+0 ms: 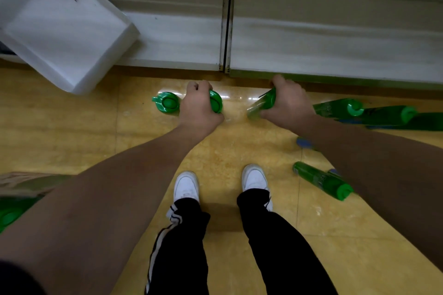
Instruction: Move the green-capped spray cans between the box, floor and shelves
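My left hand (200, 105) grips green bottles: one green cap (216, 103) shows at its right side and another capped bottle (167, 102) sticks out at its left. My right hand (288, 100) grips a tilted green bottle (261, 103) just above the yellow floor. Both hands are low, in front of the white shelf base (172, 55). Whether the left-side bottle is held or stands on the floor is unclear.
More green bottles lie on the floor at right (340, 108) (322, 179). A white plastic crate (64, 31) leans at upper left. A green bottle (10, 215) shows at the left edge. My white shoes (187, 187) stand on the yellow tiled floor (72, 127).
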A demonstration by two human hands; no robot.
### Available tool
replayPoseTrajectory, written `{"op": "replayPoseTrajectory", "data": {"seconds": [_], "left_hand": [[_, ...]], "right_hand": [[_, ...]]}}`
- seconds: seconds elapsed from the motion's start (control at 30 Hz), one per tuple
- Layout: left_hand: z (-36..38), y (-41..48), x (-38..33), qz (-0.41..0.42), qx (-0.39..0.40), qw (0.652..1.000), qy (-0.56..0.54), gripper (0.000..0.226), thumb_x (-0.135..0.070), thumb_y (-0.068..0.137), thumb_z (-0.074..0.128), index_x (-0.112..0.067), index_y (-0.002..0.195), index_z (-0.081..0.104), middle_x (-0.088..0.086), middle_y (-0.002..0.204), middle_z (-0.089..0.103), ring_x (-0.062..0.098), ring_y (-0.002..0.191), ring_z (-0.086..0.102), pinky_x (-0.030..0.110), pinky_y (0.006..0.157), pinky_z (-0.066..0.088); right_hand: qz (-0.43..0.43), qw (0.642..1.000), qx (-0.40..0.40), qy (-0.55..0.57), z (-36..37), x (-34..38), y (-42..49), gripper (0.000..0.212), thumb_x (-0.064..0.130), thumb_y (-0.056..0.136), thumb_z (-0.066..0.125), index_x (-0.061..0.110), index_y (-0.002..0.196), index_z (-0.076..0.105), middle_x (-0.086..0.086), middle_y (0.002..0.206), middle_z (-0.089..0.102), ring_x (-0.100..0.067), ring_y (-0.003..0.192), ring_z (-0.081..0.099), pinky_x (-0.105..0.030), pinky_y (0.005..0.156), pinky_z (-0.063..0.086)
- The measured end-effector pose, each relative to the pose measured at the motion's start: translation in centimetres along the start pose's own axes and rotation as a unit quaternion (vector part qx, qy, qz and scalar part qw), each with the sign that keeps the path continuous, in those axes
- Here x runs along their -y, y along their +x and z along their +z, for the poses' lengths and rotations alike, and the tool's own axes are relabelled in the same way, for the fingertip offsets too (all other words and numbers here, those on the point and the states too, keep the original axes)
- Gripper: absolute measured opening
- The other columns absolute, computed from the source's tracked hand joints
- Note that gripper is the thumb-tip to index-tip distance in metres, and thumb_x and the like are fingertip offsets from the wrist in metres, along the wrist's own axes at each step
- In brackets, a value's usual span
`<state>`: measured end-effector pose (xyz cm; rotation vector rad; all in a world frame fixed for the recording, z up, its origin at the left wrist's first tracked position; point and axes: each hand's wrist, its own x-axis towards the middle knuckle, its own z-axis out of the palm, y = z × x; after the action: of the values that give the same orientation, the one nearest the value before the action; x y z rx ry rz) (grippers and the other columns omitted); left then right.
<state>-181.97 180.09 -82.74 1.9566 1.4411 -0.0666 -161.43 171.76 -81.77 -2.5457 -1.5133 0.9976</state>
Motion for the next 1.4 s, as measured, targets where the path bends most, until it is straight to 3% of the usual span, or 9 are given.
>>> {"op": "replayPoseTrajectory", "data": {"seconds": [0.2, 0.33, 0.53, 0.77, 0.9, 1.07, 1.17, 1.27, 1.4], "left_hand": [[-9.5, -5.0, -5.0, -0.022, -0.023, 0.999, -0.027, 0.070, -0.022, 0.066, 0.091, -0.017, 0.125, 0.053, 0.008, 0.128, 0.047, 0.028, 0.106, 0.056, 0.036, 0.090, 0.052], [-18.7, -9.1, -8.2, -0.030, -0.053, 0.998, -0.027, 0.067, -0.022, 0.065, 0.091, -0.018, 0.120, 0.052, 0.005, 0.119, 0.049, 0.025, 0.103, 0.054, 0.033, 0.086, 0.049], [-34.5, -17.6, -10.3, -0.076, -0.165, 0.983, -0.037, 0.071, -0.028, 0.063, 0.093, -0.017, 0.121, 0.053, 0.005, 0.115, 0.050, 0.026, 0.107, 0.053, 0.038, 0.093, 0.050], [-52.5, -31.4, -7.2, -0.130, -0.291, 0.948, -0.018, 0.070, -0.032, 0.057, 0.094, -0.015, 0.113, 0.056, 0.008, 0.112, 0.055, 0.029, 0.106, 0.056, 0.042, 0.090, 0.055], [-61.2, -39.9, -3.1, -0.163, -0.338, 0.927, -0.008, 0.073, -0.037, 0.058, 0.095, -0.015, 0.117, 0.058, 0.007, 0.114, 0.059, 0.028, 0.104, 0.058, 0.042, 0.089, 0.057], [-68.8, -49.5, 2.3, -0.192, -0.401, 0.895, 0.023, 0.072, -0.040, 0.052, 0.096, -0.020, 0.109, 0.057, 0.006, 0.112, 0.060, 0.025, 0.098, 0.058, 0.037, 0.076, 0.057], [-71.4, -54.6, 5.1, -0.208, -0.431, 0.877, 0.033, 0.078, -0.038, 0.057, 0.095, -0.014, 0.120, 0.057, 0.007, 0.115, 0.054, 0.027, 0.103, 0.055, 0.039, 0.085, 0.056], [-72.6, -58.8, 7.7, -0.229, -0.463, 0.856, 0.033, 0.080, -0.036, 0.058, 0.095, -0.013, 0.123, 0.055, 0.007, 0.118, 0.051, 0.024, 0.103, 0.051, 0.034, 0.078, 0.048], [-72.8, -63.1, 11.3, -0.263, -0.484, 0.834, 0.014, 0.077, -0.036, 0.060, 0.094, -0.015, 0.122, 0.053, 0.005, 0.116, 0.051, 0.026, 0.103, 0.054, 0.041, 0.084, 0.056]], "right_hand": [[-0.047, 0.998, 0.036, -0.022, -9.5, 6.4, -4.7, 0.073, 0.030, 0.068, 0.087, 0.018, 0.128, 0.048, -0.007, 0.105, 0.058, -0.026, 0.092, 0.057, -0.044, 0.078, 0.058], [-0.101, 0.990, 0.062, -0.076, -17.4, 13.1, -8.6, 0.068, 0.032, 0.067, 0.085, 0.019, 0.125, 0.051, -0.009, 0.105, 0.057, -0.029, 0.093, 0.058, -0.044, 0.079, 0.058], [-0.203, 0.968, 0.067, -0.129, -28.5, 26.9, -16.2, 0.058, 0.032, 0.067, 0.086, 0.017, 0.115, 0.058, -0.005, 0.105, 0.060, -0.024, 0.090, 0.059, -0.037, 0.078, 0.058], [-0.323, 0.932, 0.057, -0.151, -36.9, 45.2, -27.2, 0.056, 0.027, 0.066, 0.090, 0.017, 0.111, 0.059, -0.005, 0.101, 0.059, -0.023, 0.084, 0.064, -0.039, 0.058, 0.062], [-0.404, 0.899, 0.034, -0.169, -38.6, 55.2, -34.3, 0.061, 0.029, 0.067, 0.092, 0.013, 0.115, 0.059, -0.007, 0.109, 0.057, -0.026, 0.094, 0.062, -0.042, 0.063, 0.063], [-0.461, 0.877, 0.041, -0.126, -38.0, 65.7, -41.2, 0.057, 0.024, 0.069, 0.091, 0.013, 0.112, 0.055, -0.008, 0.109, 0.052, -0.029, 0.092, 0.061, -0.045, 0.056, 0.063], [-0.491, 0.863, 0.033, -0.112, -36.7, 70.7, -44.9, 0.056, 0.021, 0.067, 0.092, 0.013, 0.108, 0.054, -0.008, 0.107, 0.051, -0.031, 0.091, 0.062, -0.044, 0.052, 0.062], [-0.518, 0.848, 0.035, -0.106, -34.9, 74.7, -48.2, 0.054, 0.020, 0.068, 0.091, 0.012, 0.107, 0.055, -0.008, 0.106, 0.051, -0.031, 0.089, 0.063, -0.045, 0.053, 0.062], [-0.553, 0.822, 0.060, -0.120, -32.0, 79.0, -51.4, 0.054, 0.019, 0.069, 0.090, 0.013, 0.108, 0.054, -0.009, 0.107, 0.052, -0.030, 0.089, 0.063, -0.044, 0.054, 0.062]]}}
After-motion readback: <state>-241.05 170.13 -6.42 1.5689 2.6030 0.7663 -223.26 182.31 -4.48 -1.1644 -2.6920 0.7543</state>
